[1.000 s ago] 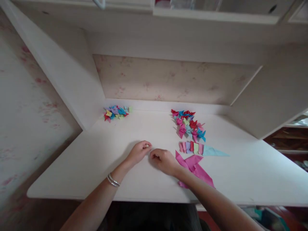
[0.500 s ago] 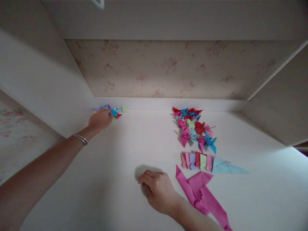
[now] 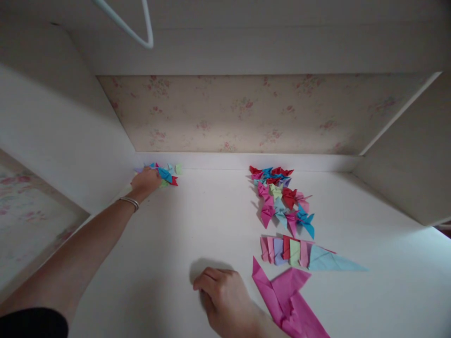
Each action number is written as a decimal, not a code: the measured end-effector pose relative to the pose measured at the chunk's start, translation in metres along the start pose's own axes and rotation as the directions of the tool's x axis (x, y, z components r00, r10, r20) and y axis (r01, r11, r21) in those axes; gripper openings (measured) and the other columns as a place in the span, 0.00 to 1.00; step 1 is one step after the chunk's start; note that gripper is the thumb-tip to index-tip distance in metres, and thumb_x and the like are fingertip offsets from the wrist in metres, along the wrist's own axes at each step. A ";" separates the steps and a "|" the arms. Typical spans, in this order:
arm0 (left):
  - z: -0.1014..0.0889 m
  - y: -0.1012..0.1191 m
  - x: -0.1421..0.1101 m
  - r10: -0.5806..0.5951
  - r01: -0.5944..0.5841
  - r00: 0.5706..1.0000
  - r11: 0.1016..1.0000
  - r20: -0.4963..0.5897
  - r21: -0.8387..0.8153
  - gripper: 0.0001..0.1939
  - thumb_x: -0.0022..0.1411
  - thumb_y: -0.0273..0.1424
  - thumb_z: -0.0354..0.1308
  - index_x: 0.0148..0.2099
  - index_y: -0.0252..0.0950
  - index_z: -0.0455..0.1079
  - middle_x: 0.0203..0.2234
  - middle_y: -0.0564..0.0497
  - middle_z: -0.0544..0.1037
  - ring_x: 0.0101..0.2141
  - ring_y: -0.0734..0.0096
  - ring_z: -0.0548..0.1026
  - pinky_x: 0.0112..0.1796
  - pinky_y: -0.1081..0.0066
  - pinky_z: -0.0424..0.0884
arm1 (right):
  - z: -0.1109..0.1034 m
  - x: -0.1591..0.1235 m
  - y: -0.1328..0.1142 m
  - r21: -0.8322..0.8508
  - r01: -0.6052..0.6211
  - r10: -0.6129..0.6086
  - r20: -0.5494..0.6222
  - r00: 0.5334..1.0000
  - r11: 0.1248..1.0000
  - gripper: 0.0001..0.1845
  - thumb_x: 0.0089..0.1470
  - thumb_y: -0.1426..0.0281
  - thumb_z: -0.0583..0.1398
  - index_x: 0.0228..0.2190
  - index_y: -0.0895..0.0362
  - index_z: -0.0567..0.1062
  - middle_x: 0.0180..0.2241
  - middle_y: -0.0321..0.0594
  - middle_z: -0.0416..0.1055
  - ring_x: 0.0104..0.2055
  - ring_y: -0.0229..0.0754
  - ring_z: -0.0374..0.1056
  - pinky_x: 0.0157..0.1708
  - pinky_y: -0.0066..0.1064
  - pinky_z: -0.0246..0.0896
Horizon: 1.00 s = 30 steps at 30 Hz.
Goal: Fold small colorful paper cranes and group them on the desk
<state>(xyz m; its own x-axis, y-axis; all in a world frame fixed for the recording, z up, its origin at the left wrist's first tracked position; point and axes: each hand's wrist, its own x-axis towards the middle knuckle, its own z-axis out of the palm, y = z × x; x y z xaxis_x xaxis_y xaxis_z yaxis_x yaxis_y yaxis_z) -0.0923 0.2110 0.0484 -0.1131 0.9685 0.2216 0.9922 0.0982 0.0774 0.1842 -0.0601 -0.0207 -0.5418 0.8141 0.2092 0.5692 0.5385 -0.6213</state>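
My left hand [image 3: 147,180] reaches far across the white desk [image 3: 197,225] and rests on a small pile of folded coloured paper pieces [image 3: 167,173] in the back left corner; its fingers are curled on the pile and hidden among the pieces. A silver bangle [image 3: 129,202] sits on that wrist. My right hand [image 3: 222,296] lies near the front of the desk with fingers curled under, and what they hold, if anything, is hidden. Just right of it lies a crumpled pink paper strip [image 3: 287,300].
A larger heap of folded paper shapes [image 3: 281,197] lies at the back right. In front of it sits a row of small folded strips [image 3: 285,249] and a light blue paper triangle [image 3: 329,260]. White side panels and a flowered back wall [image 3: 246,112] enclose the desk.
A second ago both hands were together at the desk's middle. My left hand then reached to the back left pile and stays on it; my right hand stayed low near the pink paper.
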 end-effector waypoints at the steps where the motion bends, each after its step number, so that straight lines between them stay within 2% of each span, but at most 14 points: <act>1: -0.002 0.002 0.002 -0.003 0.003 1.000 1.000 -0.026 -0.022 0.20 0.66 0.36 0.44 0.42 0.27 0.74 0.38 0.40 0.75 0.39 0.56 0.73 0.40 0.61 0.65 | 0.000 0.000 0.000 0.003 0.002 -0.002 0.001 1.000 1.000 0.18 0.48 0.78 0.55 0.38 0.49 0.74 0.37 0.31 0.75 0.36 0.38 0.72 0.36 0.26 0.63; 5: -0.013 0.016 0.008 0.071 -0.081 0.991 0.993 -0.111 -0.083 0.18 0.65 0.33 0.45 0.40 0.28 0.74 0.44 0.35 0.73 0.39 0.55 0.73 0.39 0.57 0.67 | 0.002 0.000 0.002 -0.003 0.013 -0.013 0.002 1.000 1.000 0.17 0.47 0.77 0.55 0.38 0.49 0.74 0.38 0.30 0.75 0.35 0.38 0.72 0.35 0.26 0.63; 8: -0.025 0.037 0.008 0.191 -0.206 0.973 0.972 -0.131 -0.115 0.15 0.64 0.32 0.48 0.42 0.31 0.74 0.43 0.41 0.75 0.42 0.58 0.72 0.44 0.61 0.66 | 0.003 0.000 0.003 -0.019 0.014 -0.014 -0.005 1.000 1.000 0.17 0.46 0.76 0.56 0.38 0.49 0.73 0.37 0.30 0.76 0.35 0.38 0.72 0.35 0.27 0.64; 10: -0.031 0.060 0.004 0.280 -0.300 0.949 0.943 -0.144 -0.145 0.14 0.63 0.32 0.49 0.42 0.33 0.74 0.42 0.44 0.76 0.44 0.61 0.72 0.47 0.64 0.65 | 0.002 -0.001 0.002 -0.022 0.015 -0.015 -0.006 1.000 1.000 0.17 0.47 0.75 0.56 0.39 0.49 0.73 0.37 0.30 0.76 0.35 0.39 0.72 0.37 0.27 0.65; 13: -0.041 0.107 -0.012 0.413 -0.433 0.901 0.867 -0.130 -0.245 0.14 0.62 0.34 0.50 0.40 0.35 0.75 0.41 0.47 0.78 0.42 0.63 0.73 0.46 0.68 0.65 | 0.000 0.000 0.002 -0.029 0.034 -0.034 0.006 0.999 0.999 0.16 0.47 0.73 0.56 0.40 0.50 0.74 0.39 0.32 0.76 0.38 0.38 0.73 0.40 0.26 0.65; 15: -0.048 0.144 -0.030 0.512 -0.512 0.853 0.788 -0.098 -0.341 0.14 0.61 0.35 0.51 0.39 0.38 0.76 0.39 0.50 0.80 0.39 0.65 0.75 0.43 0.70 0.66 | -0.002 0.002 0.003 -0.043 0.059 -0.058 0.031 0.998 0.997 0.16 0.47 0.72 0.56 0.40 0.51 0.74 0.39 0.33 0.76 0.38 0.38 0.73 0.40 0.25 0.65; 20: -0.070 0.237 -0.072 0.662 -0.609 0.741 0.598 -0.106 -0.521 0.14 0.59 0.36 0.53 0.35 0.40 0.80 0.36 0.52 0.81 0.35 0.66 0.75 0.39 0.72 0.66 | 0.002 0.005 0.010 -0.074 0.099 -0.095 0.065 0.993 0.992 0.16 0.47 0.69 0.57 0.40 0.50 0.74 0.37 0.32 0.77 0.38 0.37 0.73 0.39 0.24 0.66; 22: -0.074 0.274 -0.082 0.703 -0.631 0.702 0.536 -0.117 -0.561 0.13 0.57 0.37 0.55 0.34 0.39 0.81 0.33 0.51 0.81 0.34 0.66 0.75 0.36 0.72 0.66 | 0.004 0.005 0.012 -0.076 0.102 -0.097 0.061 0.993 0.992 0.16 0.48 0.69 0.56 0.41 0.50 0.74 0.38 0.31 0.77 0.38 0.37 0.73 0.39 0.23 0.66; 24: -0.075 0.309 -0.088 0.749 -0.627 0.657 0.481 -0.084 -0.613 0.12 0.54 0.35 0.57 0.34 0.39 0.81 0.31 0.50 0.81 0.33 0.65 0.76 0.35 0.71 0.66 | 0.005 0.004 0.011 -0.084 0.091 -0.086 0.061 0.994 0.992 0.17 0.47 0.70 0.57 0.41 0.51 0.74 0.38 0.31 0.77 0.37 0.37 0.73 0.39 0.24 0.66; 27: -0.070 0.356 -0.092 0.782 -0.592 0.623 0.446 -0.030 -0.671 0.10 0.51 0.33 0.59 0.32 0.37 0.82 0.27 0.47 0.82 0.30 0.64 0.76 0.32 0.69 0.65 | 0.003 0.004 0.009 -0.087 0.066 -0.060 0.070 0.996 0.994 0.16 0.46 0.70 0.57 0.40 0.51 0.74 0.38 0.31 0.77 0.37 0.37 0.73 0.39 0.25 0.67; 30: -0.060 0.395 -0.098 0.807 -0.592 0.590 0.432 -0.001 -0.680 0.09 0.50 0.30 0.59 0.31 0.35 0.81 0.26 0.44 0.81 0.28 0.65 0.76 0.29 0.69 0.65 | 0.004 0.003 0.009 -0.058 0.070 -0.065 0.072 0.995 0.996 0.16 0.46 0.71 0.57 0.40 0.50 0.75 0.38 0.31 0.77 0.37 0.38 0.73 0.39 0.26 0.67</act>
<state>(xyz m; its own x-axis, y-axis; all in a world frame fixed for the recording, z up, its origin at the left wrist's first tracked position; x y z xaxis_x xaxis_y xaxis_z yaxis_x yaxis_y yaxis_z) 0.3072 0.1407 0.1154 0.7339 0.6509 0.1942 0.4596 -0.6863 0.5636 0.1851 -0.0535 -0.0281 -0.6206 0.7595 0.1948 0.5652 0.6055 -0.5603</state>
